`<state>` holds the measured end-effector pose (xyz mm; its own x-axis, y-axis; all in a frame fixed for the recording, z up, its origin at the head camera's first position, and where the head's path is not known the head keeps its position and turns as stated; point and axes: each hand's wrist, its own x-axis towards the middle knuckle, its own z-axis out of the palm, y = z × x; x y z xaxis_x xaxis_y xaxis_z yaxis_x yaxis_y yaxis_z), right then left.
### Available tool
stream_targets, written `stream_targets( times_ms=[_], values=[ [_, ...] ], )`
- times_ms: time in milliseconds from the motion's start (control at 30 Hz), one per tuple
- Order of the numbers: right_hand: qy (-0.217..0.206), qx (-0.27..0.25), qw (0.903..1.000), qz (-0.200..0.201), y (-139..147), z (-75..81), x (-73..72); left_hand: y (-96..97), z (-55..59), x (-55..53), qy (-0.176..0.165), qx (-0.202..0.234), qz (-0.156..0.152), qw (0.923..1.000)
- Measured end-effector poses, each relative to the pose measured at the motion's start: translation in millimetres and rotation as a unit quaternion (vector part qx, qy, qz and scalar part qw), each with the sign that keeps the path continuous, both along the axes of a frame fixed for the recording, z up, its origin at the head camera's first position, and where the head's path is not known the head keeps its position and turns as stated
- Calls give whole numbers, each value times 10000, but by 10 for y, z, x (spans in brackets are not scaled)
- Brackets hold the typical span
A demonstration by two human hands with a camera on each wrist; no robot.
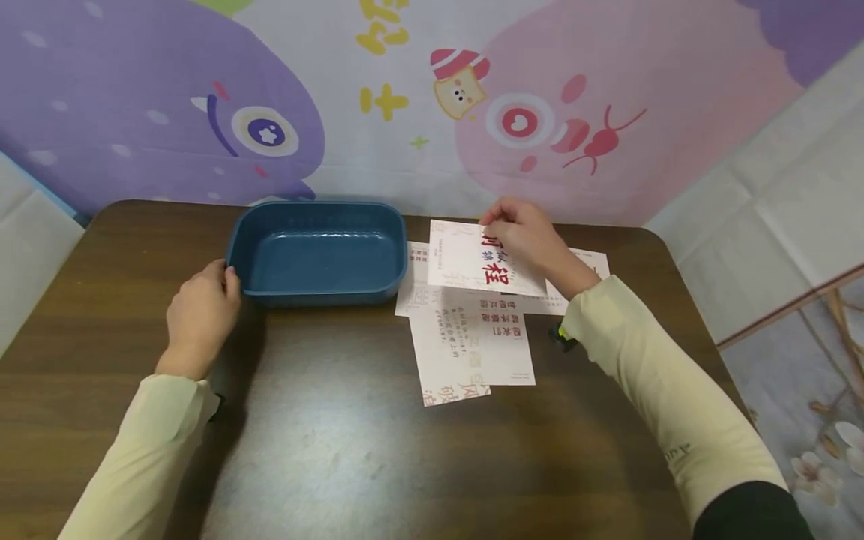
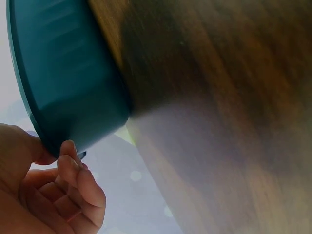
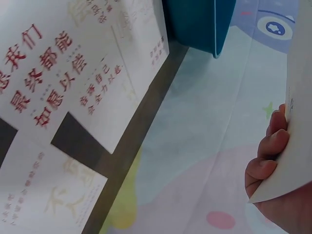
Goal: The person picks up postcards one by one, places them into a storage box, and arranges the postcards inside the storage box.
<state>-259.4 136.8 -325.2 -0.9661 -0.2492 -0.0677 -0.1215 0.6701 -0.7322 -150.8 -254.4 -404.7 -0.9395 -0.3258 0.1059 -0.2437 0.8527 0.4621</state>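
Observation:
At the left end of a dark blue rectangular basin (image 1: pixel 317 298), my left hand (image 1: pixel 202 311) pinches the rim between thumb and fingers, as the left wrist view also shows. The basin (image 2: pixel 73 73) stands on the table with nothing inside. My right hand (image 1: pixel 526 238) grips a white card (image 1: pixel 459 259) with large red and blue characters by its far edge. The card is lifted above several printed cards (image 1: pixel 448 352) that overlap on the table. In the right wrist view its pale back (image 3: pixel 297 151) faces the camera, and the fingers curl around its edge.
A brown wooden table (image 1: pixel 324 450) carries everything. Behind it hangs a cloth backdrop (image 1: pixel 398 165) with purple and pink cartoon figures. Pale cloth (image 1: pixel 769 195) borders the right side. The loose cards lie close against the basin's right end.

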Motion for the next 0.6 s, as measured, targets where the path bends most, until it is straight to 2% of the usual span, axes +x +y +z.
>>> stream_targets(
  times_ms=[167,600],
  values=[
    [67,92,9999,73,-114,31,-18,-5,2,-1,1,6,-33,10000],
    [180,-119,9991,369,-435,69,-71,-5,14,10,-64,23,-41,10000]
  ],
)
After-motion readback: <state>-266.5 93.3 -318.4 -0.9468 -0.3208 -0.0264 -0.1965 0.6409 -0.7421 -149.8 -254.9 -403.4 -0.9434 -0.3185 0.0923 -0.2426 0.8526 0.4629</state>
